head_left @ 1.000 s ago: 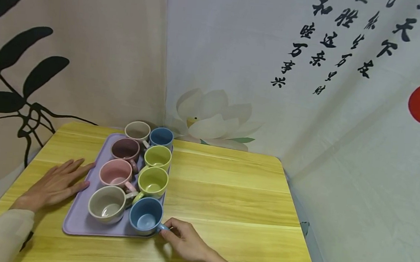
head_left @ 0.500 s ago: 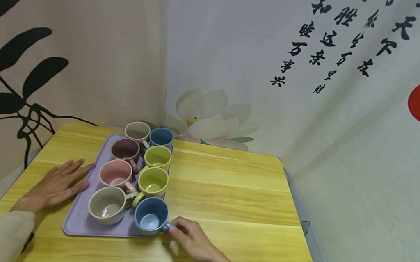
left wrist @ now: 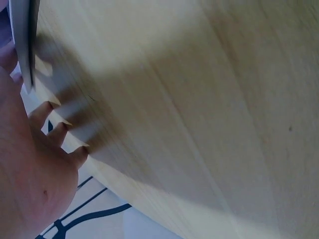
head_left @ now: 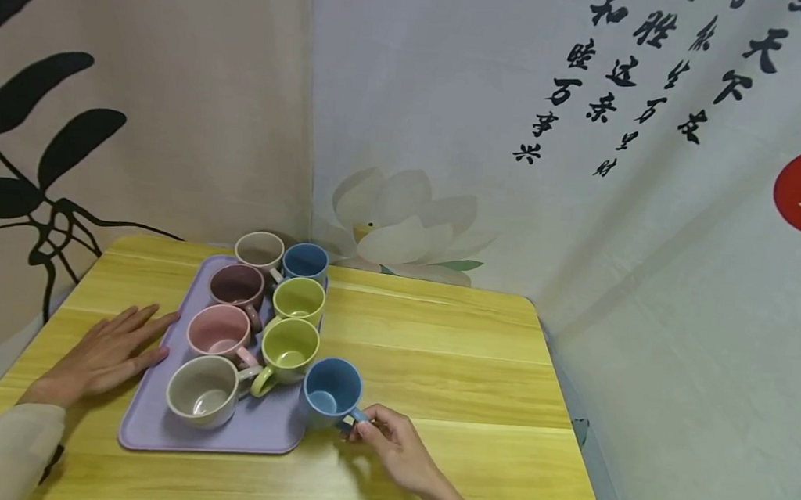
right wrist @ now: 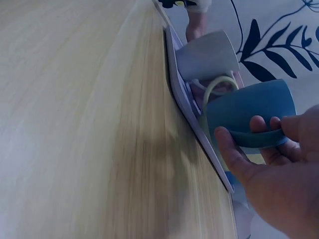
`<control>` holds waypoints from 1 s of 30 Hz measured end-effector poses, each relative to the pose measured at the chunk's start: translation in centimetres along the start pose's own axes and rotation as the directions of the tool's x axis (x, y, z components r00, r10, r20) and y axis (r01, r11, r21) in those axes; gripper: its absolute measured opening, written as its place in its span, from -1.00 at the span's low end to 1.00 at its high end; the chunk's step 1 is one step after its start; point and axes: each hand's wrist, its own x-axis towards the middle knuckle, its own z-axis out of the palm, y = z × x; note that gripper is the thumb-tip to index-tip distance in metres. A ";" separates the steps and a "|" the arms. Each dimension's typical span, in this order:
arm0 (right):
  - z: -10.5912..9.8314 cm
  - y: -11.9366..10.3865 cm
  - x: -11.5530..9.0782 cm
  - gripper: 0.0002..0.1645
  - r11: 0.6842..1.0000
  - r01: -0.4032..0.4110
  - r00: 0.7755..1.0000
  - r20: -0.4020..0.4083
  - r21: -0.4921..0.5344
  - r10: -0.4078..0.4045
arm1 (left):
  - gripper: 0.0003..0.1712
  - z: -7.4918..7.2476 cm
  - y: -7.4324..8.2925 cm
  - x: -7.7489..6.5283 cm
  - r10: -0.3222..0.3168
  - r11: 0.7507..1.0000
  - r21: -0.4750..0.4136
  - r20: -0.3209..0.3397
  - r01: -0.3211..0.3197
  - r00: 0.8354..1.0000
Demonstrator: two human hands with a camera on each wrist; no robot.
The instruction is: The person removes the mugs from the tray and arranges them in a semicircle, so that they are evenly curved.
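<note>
Blue cup (head_left: 331, 392) moves out to the four o'clock edge of the tray (head_left: 262, 431), its handle (head_left: 358, 415) pinched in our right grip (head_left: 395, 446). Now its old spot shows bare, and seven other cups (head_left: 219, 332) remain. Our left grip (head_left: 99, 352), fingers apart, touches the tray at nine o'clock.

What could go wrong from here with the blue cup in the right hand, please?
The right hand holds the blue cup by its handle, so it might tip or slip. The nearest yellow-green cup is close by and could get knocked. The left hand touches the edge of the tray, and a push there might rattle the pink cup.
</note>
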 end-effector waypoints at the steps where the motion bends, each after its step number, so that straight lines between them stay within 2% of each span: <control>1: -0.2 0.0 -0.1 -0.66 1.000 -0.004 1.000 -0.015 -0.003 0.004 | -0.14 0.0 0.0 0.0 -0.001 1.000 0.001 -0.002 0.001 1.000; 6: -0.8 0.1 -0.3 -0.67 1.000 -0.018 0.996 -0.090 -0.006 0.017 | -0.14 -0.2 0.1 -0.2 -0.002 1.000 0.004 -0.006 0.002 1.000; 10: -1.2 0.3 -0.3 -0.69 0.999 -0.038 0.984 -0.173 0.010 0.039 | -0.14 -0.1 0.2 -0.2 -0.003 1.000 -0.001 -0.006 0.003 1.000; 17: -2.1 0.6 -0.5 -0.69 0.996 -0.093 0.950 -0.297 0.012 0.093 | -0.15 0.1 0.2 -0.2 0.007 1.000 -0.010 -0.020 -0.008 1.000; 26: -3.2 1.1 -0.5 -0.68 0.996 -0.086 0.914 -0.394 0.034 0.092 | -0.14 0.0 0.3 -0.1 0.001 1.000 -0.011 -0.016 -0.001 1.000; 30: -3.5 1.4 -0.4 -0.68 0.994 -0.106 0.887 -0.449 0.025 0.106 | -0.14 0.0 0.3 -0.1 0.000 1.000 -0.020 -0.018 0.000 1.000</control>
